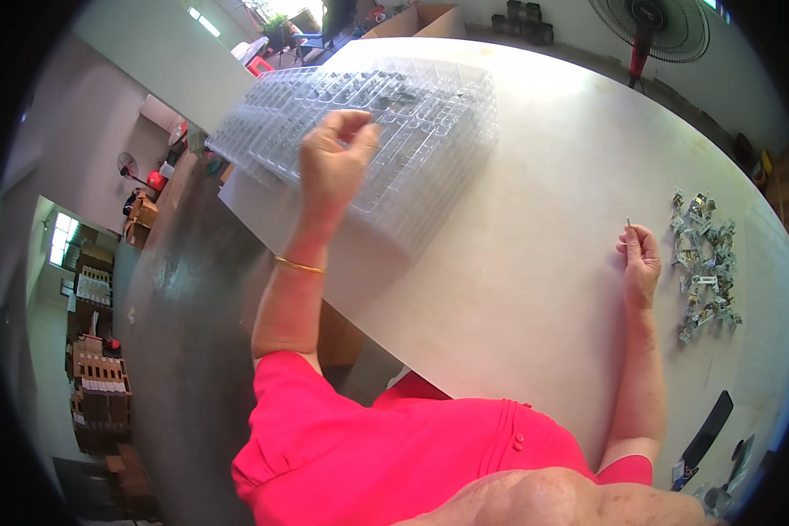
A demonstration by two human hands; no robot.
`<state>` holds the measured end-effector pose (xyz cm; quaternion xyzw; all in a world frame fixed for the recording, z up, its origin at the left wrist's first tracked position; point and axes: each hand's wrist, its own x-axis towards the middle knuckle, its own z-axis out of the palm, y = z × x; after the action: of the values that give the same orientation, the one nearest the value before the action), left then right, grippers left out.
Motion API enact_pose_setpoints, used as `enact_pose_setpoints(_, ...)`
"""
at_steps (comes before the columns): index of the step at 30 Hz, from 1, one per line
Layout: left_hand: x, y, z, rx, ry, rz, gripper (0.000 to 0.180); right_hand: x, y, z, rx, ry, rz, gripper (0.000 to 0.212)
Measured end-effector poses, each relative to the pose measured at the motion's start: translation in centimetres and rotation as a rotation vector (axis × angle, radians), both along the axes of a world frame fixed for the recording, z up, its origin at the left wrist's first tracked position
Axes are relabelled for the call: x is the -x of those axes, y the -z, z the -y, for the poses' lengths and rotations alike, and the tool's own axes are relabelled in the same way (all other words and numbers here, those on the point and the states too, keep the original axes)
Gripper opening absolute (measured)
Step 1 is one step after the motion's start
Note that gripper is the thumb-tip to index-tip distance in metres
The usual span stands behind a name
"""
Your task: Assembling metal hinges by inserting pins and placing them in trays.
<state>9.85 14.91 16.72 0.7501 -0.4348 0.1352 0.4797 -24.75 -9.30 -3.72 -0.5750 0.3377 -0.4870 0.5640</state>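
Note:
My left hand (335, 162) is over a stack of clear plastic compartment trays (412, 188), its thumb and fingers drawn together in a pinch. Whatever it pinches, if anything, is too small to make out. Small grey metal parts (351, 85) fill the far rows of the top tray, while the nearer slots look bare. On the right, my right hand (642, 267) is closed with a small, thin metal piece (628, 223) sticking up from its fingertips. Just beyond it lies a loose pile of small metal fittings (703, 272).
The white table (535, 289) carries everything. At its right near edge lie a dark flat object (708, 430) and a clear plastic bag (719, 500). A standing fan (649, 26) and an open cardboard box (425, 22) are beyond the far edge. Stacked cartons (101, 386) line the left.

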Motion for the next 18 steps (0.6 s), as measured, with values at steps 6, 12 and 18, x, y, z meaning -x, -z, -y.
enact_pose_setpoints(6, -6.5, -0.5, -2.2, -0.148, -0.107, -0.121, 0.014, -0.1, 0.2, -0.1, 0.016, -0.004, -0.043, 0.013)
enact_pose_setpoints(12, -8.7, 0.9, -1.7, -0.278, -0.115, -0.117, 0.017, 0.3, 0.8, 0.2, -0.012, -0.026, -0.028, 0.013)
enact_pose_setpoints(18, -9.0, 1.2, -1.7, -0.401, -0.145, -0.039, 0.018, 0.0, 0.5, 0.0, -0.021, -0.037, -0.036, 0.013)
